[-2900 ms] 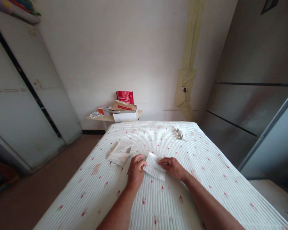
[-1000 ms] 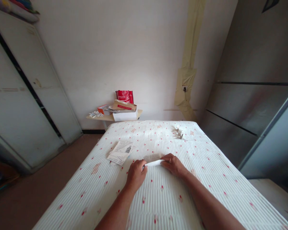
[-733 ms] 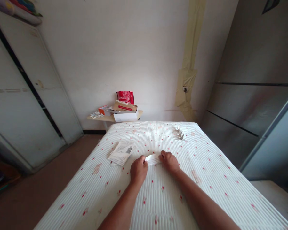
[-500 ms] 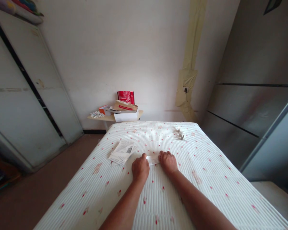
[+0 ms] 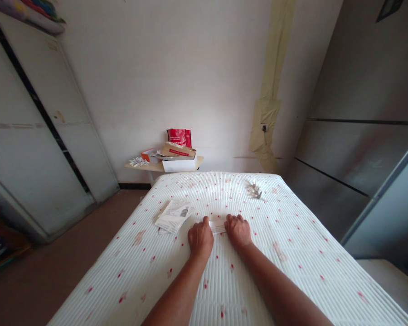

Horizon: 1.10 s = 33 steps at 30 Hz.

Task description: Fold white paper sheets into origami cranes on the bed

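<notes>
A narrow strip of printed paper [image 5: 219, 227] spans the gap between my two hands, low over the mattress. My left hand [image 5: 201, 236] is closed on its left end, the thumb side pressed near the edge. Around the right end, the fingers of my right hand [image 5: 238, 230] are curled. Both ends of the paper are hidden under the fingers. Left of my left hand lies a stack of printed sheets [image 5: 172, 216], the top one bearing a dark picture. Beyond my right hand sits a small cluster of folded grey-white paper pieces [image 5: 255, 190].
The ribbed white mattress [image 5: 258, 280] with red specks fills the foreground. Behind it, a small table [image 5: 156, 167] carries a white box [image 5: 179, 165], a red bag [image 5: 179, 137] and several small white pieces [image 5: 139, 161]. Cabinets stand left [image 5: 78, 113] and right [image 5: 340, 145].
My hands stay on the paper strip in nearly the same position. The whole view has shifted very slightly; nothing else visibly differs.
</notes>
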Each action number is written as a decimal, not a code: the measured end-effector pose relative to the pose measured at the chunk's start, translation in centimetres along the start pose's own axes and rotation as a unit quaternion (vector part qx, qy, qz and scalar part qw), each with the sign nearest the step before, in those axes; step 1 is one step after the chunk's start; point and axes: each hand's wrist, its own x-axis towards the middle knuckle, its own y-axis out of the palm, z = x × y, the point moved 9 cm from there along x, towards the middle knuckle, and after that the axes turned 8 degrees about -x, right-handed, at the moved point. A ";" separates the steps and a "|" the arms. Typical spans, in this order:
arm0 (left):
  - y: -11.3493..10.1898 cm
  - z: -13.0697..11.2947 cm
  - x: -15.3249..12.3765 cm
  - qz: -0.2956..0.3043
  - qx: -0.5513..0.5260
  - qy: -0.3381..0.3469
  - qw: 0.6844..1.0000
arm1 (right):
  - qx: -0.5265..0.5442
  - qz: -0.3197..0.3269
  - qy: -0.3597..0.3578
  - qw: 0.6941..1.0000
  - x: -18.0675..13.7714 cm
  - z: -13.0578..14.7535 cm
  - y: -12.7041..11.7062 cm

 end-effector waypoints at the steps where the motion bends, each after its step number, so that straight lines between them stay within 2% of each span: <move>1: 0.0 0.0 0.0 -0.002 0.001 0.000 1.000 | -0.001 0.002 0.004 1.000 0.0 0.0 0.1; 7: 0.2 0.0 0.1 -0.018 0.010 0.012 1.000 | 0.010 0.002 0.046 0.999 -0.1 -0.8 -0.2; 15: 0.4 0.1 0.1 -0.003 0.000 0.031 1.000 | 0.011 -0.021 -0.022 0.999 -0.1 -0.1 -0.2; 21: 0.2 0.0 -0.1 -0.007 -0.007 0.034 0.999 | 0.011 -0.012 -0.028 0.999 -0.1 -0.1 0.2; 27: -0.4 -0.4 -0.2 -0.003 -0.018 0.090 0.996 | 0.009 -0.007 -0.031 0.999 -0.6 0.0 -0.3; 33: -0.4 -0.3 0.3 0.016 -0.024 0.097 0.995 | 0.038 0.000 0.005 0.999 -0.9 -0.5 -0.3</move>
